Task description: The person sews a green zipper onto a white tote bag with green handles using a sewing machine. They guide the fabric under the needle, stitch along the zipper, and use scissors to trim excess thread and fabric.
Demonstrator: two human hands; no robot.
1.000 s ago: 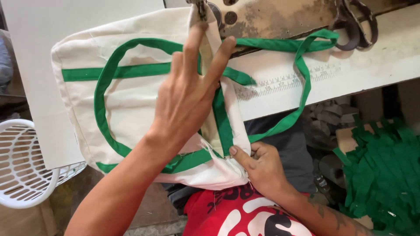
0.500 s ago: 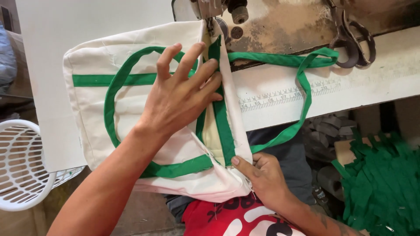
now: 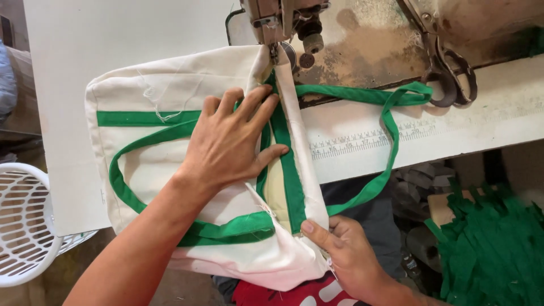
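A cream cloth bag [image 3: 153, 90] with green trim and green handles lies on the white sewing table [image 3: 113, 28], its rim under the needle of a worn sewing machine [image 3: 283, 17]. My left hand [image 3: 232, 141] presses flat on the bag, fingers spread beside the green rim strip [image 3: 289, 175]. My right hand [image 3: 345, 249] pinches the bag's near edge at the end of that strip, thumb on top. One green handle [image 3: 391, 136] loops out over the table's ruler strip.
A white slatted plastic basket [image 3: 22, 226] stands at the lower left. A pile of green fabric strips [image 3: 493, 249] lies at the lower right. Scissors [image 3: 453, 68] rest on the machine bed at the right. Below the table edge are dark objects and my red shirt.
My left hand has come down from raised fingers to lie flat on the bag. The bag has been pushed up toward the needle, and my right hand followed along its near edge.
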